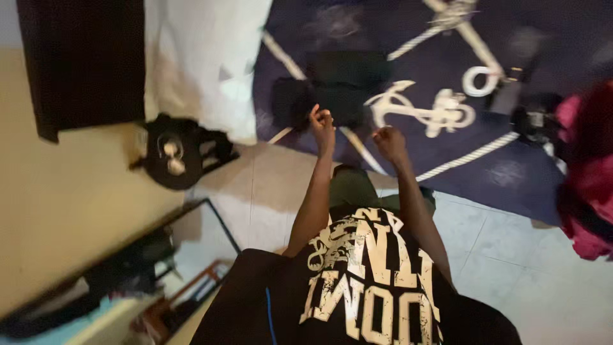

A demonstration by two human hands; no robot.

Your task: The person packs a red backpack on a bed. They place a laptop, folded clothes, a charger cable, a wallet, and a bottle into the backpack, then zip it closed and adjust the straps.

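Observation:
My left hand (pixel 322 121) is raised with its fingers curled shut, at the near edge of a folded black garment (pixel 345 80). The garment lies on a navy bedsheet (pixel 408 166) printed with a white anchor and ropes. My right hand (pixel 389 142) is a closed fist just to the right, above the sheet near the anchor print. The blur hides whether either hand pinches cloth; nothing shows in them. Both forearms reach out from my black printed T-shirt (pixel 357 287) at the bottom of the view.
A black bag (pixel 175 153) with round pale parts lies on the pale tiled floor (pixel 511 255) at the left. A dark cloth (pixel 83 64) hangs at the upper left. Red-pink fabric (pixel 587 179) is piled at the right edge, with dark objects (pixel 530 115) beside it. A black-framed panel (pixel 211 223) leans at the lower left.

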